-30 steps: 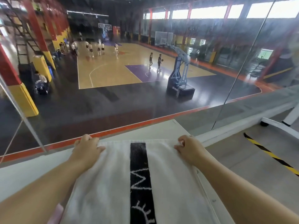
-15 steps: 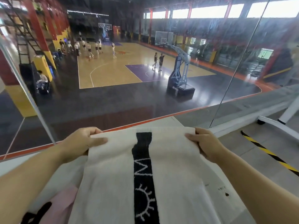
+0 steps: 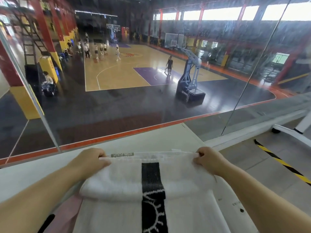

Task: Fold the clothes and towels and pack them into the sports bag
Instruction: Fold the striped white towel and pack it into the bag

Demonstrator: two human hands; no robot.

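Observation:
A white towel [image 3: 117,180] with a black stripe down its middle lies on the white table [image 3: 151,140] in front of me. Its far part is doubled over into a thick fold. My left hand [image 3: 89,159] pinches the far left corner of that fold. My right hand [image 3: 207,159] pinches the far right corner. A small grey label shows at the towel's far edge between my hands. A pink garment [image 3: 65,214] with a black mark peeks out from under the towel at the lower left. No sports bag is in view.
A glass wall [image 3: 151,98] stands just beyond the table's far edge, with a basketball court and people below. To the right lie a grey floor, a yellow-black hazard stripe [image 3: 284,163] and a white frame leg [image 3: 286,132].
Both hands lifted the towel's end off the table, then brought it down and forward. The towel now lies doubled over at its far edge.

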